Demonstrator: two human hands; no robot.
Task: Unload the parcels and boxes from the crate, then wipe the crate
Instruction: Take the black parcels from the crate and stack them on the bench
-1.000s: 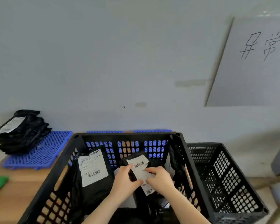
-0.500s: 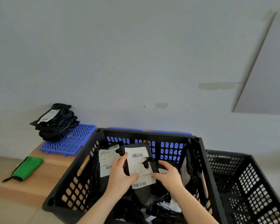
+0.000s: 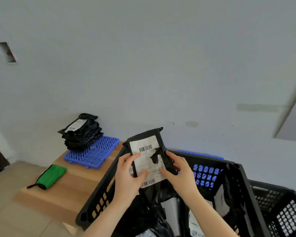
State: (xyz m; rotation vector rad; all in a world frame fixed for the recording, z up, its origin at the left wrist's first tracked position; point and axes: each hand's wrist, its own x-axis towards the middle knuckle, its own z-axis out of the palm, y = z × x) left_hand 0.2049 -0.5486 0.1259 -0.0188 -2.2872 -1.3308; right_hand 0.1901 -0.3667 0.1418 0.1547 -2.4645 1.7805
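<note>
My left grip (image 3: 128, 175) and right grip (image 3: 179, 173) pinch the parcel (image 3: 144, 142) by its sides above the crate (image 3: 101, 190), probably bound for the far-left stack (image 3: 82, 134).

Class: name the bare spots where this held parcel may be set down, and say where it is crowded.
Free: the mat beside the stack; bare table between the green pouch and the crate. Crowded: inside the crate, among its parcels.

Both hands (image 3: 128, 177) (image 3: 180, 173) forward; fingers (image 3: 134, 156) curled, pinching
</note>
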